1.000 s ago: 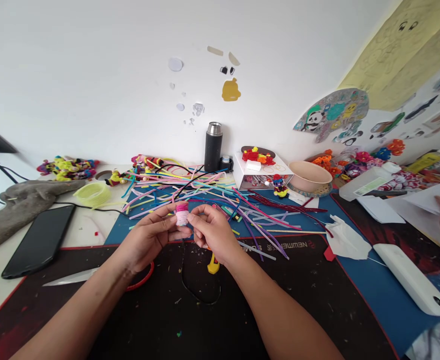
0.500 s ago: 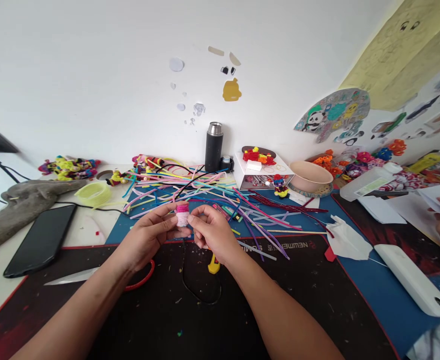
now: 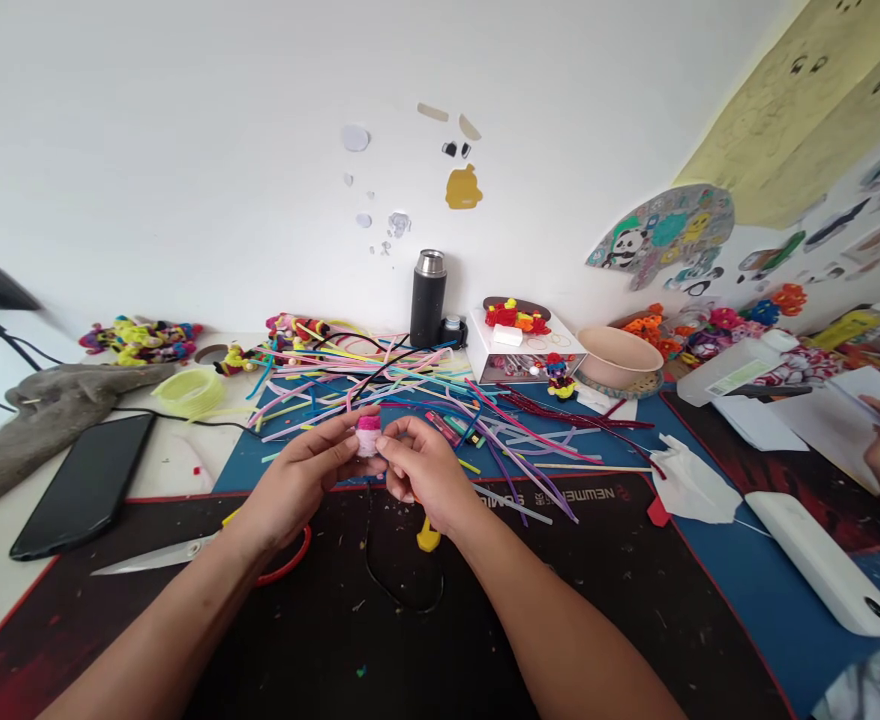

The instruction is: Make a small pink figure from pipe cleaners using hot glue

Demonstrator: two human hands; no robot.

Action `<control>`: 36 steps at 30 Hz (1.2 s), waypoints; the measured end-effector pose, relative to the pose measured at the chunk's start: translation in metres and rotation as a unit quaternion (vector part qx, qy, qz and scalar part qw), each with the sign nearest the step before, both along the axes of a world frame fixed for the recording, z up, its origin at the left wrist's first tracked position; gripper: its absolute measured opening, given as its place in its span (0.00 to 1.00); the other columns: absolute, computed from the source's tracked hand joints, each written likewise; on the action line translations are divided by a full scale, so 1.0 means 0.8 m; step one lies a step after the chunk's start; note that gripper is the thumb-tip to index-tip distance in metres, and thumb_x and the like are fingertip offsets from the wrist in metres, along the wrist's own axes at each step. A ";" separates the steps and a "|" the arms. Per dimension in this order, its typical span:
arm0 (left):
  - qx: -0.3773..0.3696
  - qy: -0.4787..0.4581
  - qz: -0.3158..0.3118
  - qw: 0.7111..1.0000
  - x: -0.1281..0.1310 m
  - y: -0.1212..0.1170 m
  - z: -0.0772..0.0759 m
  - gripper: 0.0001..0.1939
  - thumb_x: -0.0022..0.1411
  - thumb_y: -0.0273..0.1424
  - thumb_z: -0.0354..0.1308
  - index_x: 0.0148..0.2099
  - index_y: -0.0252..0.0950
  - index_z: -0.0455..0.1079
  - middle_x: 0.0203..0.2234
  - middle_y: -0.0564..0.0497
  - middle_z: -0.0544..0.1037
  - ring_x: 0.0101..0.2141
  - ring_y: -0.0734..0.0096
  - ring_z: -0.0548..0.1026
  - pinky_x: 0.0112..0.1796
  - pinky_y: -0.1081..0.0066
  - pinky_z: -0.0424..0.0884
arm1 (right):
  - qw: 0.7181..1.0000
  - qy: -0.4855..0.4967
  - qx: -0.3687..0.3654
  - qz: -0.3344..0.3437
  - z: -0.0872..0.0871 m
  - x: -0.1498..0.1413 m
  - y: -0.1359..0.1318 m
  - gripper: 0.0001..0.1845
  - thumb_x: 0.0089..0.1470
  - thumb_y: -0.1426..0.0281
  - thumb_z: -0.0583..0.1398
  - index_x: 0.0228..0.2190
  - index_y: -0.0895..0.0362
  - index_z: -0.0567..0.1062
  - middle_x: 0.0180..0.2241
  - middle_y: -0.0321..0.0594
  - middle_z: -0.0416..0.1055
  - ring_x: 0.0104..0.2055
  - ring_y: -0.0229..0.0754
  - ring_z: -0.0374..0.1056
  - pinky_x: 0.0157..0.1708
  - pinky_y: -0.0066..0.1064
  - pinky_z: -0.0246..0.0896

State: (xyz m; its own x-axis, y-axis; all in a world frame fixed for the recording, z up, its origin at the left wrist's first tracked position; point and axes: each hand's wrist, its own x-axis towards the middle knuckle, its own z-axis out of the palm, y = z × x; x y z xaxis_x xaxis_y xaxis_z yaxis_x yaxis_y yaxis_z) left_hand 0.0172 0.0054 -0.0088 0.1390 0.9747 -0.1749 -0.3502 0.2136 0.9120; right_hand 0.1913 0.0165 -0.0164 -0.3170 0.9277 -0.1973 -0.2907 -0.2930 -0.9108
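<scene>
On the dark mat, the scissors lie partly beneath the left forearm, blades pointing left; a lowered arm could bump them. The pink-and-white fuzzy roll is between the two hands, above the mat's far edge; a slack pinch could let it unwind or drop, perhaps among the tangled fuzzy sticks beyond.

Both forearms reach in from the near side and converge. The left hand has its thumb and curled fingers closed around the roll's left side; the right hand pinches its right side, remaining fingers bent.
</scene>
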 end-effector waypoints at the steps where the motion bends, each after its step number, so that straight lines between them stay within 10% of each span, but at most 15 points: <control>1: 0.000 0.001 -0.005 1.000 0.001 -0.001 0.002 0.23 0.56 0.38 0.78 0.54 0.39 0.85 0.44 0.43 0.88 0.42 0.51 0.87 0.46 0.58 0.84 | 1.000 -0.005 0.004 -0.002 0.000 0.000 0.000 0.20 0.48 0.56 0.71 0.34 0.53 0.69 0.17 0.22 0.64 0.13 0.31 0.57 0.13 0.23 0.42; 15: 0.039 -0.004 0.025 0.999 0.009 -0.004 0.006 0.25 0.52 0.39 0.81 0.50 0.37 0.82 0.36 0.48 0.88 0.34 0.57 0.87 0.40 0.63 0.82 | 0.999 -0.010 0.034 -0.018 -0.002 0.004 0.003 0.27 0.50 0.47 0.72 0.35 0.53 0.71 0.17 0.23 0.63 0.13 0.31 0.57 0.12 0.23 0.41; 21: 0.036 0.005 -0.039 0.999 0.009 -0.004 0.000 0.34 0.58 0.38 0.79 0.63 0.38 0.73 0.41 0.45 0.88 0.38 0.55 0.88 0.45 0.60 0.82 | 0.999 -0.009 0.034 -0.024 -0.010 0.005 0.006 0.27 0.51 0.45 0.71 0.35 0.54 0.71 0.17 0.22 0.62 0.13 0.31 0.56 0.12 0.23 0.42; 36: -0.027 -0.071 -0.027 0.997 0.005 -0.001 0.004 0.18 0.59 0.27 0.76 0.49 0.37 0.75 0.37 0.47 0.87 0.34 0.55 0.89 0.41 0.61 0.86 | 0.999 -0.008 0.027 -0.027 -0.012 0.007 0.010 0.28 0.47 0.47 0.74 0.36 0.54 0.73 0.17 0.22 0.62 0.13 0.30 0.55 0.13 0.23 0.42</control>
State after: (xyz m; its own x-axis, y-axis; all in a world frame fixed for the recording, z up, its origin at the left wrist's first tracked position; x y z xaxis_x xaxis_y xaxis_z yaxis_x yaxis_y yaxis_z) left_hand 0.0215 0.0047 -0.0059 0.2188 0.9546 -0.2023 -0.4608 0.2838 0.8409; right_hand 0.1968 0.0244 -0.0261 -0.2636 0.9528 -0.1508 -0.2891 -0.2271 -0.9300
